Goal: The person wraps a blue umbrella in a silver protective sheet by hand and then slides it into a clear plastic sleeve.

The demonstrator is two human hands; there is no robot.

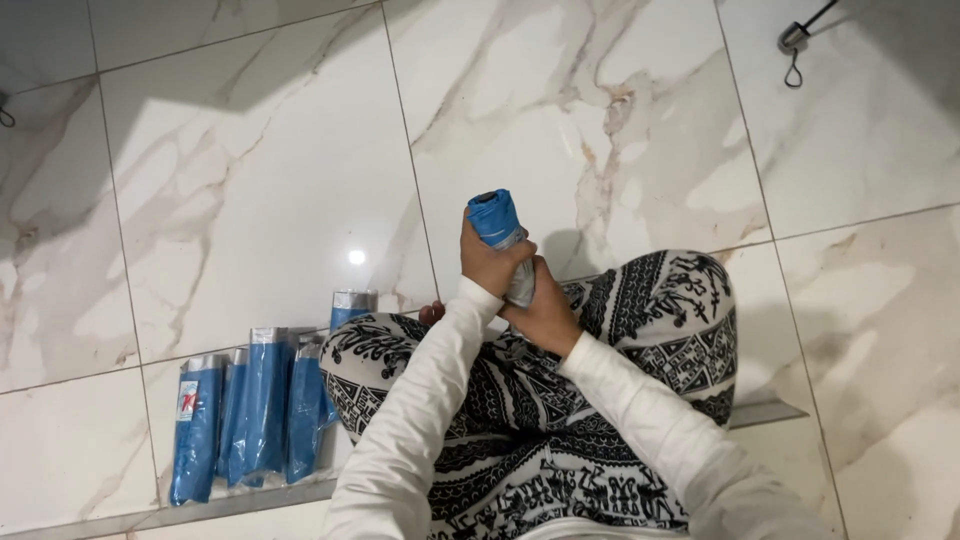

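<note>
Both my hands hold one rolled blue and silver package (pixel 497 220) upright above my knees. My left hand (pixel 488 262) wraps the upper part just under its blue end. My right hand (pixel 545 312) grips the silver lower part, below the left hand. Both arms wear white sleeves. I sit cross-legged in black and white patterned trousers (pixel 640 340). On the floor to my left lie several more blue and silver packages (pixel 255 405), side by side.
The floor is glossy white marble tile (pixel 250 180) with grey grout lines. A metal strip (pixel 240 503) runs across the floor under the packages. A small metal hook on a cord (pixel 794 42) lies at the top right.
</note>
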